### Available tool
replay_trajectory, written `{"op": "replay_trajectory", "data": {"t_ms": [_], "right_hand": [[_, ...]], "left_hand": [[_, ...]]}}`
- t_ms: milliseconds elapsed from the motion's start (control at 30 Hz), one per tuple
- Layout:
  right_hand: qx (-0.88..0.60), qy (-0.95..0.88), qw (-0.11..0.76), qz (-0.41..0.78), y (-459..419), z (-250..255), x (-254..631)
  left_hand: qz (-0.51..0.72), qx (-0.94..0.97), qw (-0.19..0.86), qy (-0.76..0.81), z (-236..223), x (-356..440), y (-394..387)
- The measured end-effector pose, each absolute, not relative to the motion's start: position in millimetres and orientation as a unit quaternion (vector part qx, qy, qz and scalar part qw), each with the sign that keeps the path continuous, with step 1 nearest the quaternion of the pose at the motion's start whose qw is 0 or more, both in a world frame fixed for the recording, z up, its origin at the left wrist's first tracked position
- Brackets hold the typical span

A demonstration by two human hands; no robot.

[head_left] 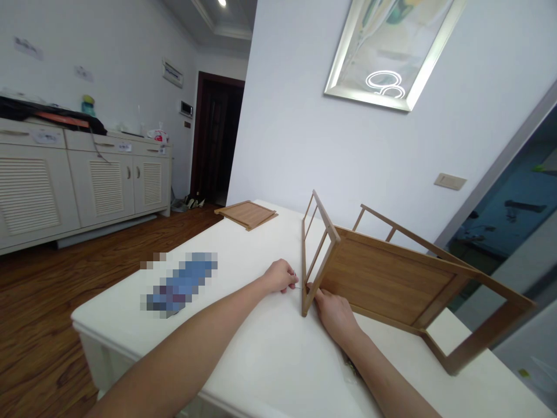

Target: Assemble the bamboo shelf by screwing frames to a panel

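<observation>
A wooden shelf frame stands on its side on the white table, with slatted side pieces at its ends. My left hand is closed in a pinch on a thin metal rod that points at the outer face of the near side piece. What kind of tool or part the rod is cannot be made out. My right hand grips the bottom of that side piece from the inner side; its fingertips are partly hidden behind the wood.
Flat wooden panels lie at the table's far left corner. A pixelated blue object rests near the left edge. Under my right forearm a small packet shows in part. A white cabinet stands by the left wall.
</observation>
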State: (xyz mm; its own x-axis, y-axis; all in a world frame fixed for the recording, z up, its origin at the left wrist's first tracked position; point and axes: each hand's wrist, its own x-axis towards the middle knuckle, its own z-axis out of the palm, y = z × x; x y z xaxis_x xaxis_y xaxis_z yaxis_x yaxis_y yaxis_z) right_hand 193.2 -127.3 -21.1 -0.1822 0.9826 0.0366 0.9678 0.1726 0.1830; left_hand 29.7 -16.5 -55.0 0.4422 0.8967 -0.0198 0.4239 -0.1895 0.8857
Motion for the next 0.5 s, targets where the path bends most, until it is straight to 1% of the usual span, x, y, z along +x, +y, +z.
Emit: {"op": "replay_trajectory", "data": {"t_ms": [500], "right_hand": [[0.636, 0.765, 0.043, 0.09, -125.6, -24.8, 194.3]], "left_hand": [[0.274, 0.721, 0.432, 0.468, -57.8, 37.1, -17.5]]}}
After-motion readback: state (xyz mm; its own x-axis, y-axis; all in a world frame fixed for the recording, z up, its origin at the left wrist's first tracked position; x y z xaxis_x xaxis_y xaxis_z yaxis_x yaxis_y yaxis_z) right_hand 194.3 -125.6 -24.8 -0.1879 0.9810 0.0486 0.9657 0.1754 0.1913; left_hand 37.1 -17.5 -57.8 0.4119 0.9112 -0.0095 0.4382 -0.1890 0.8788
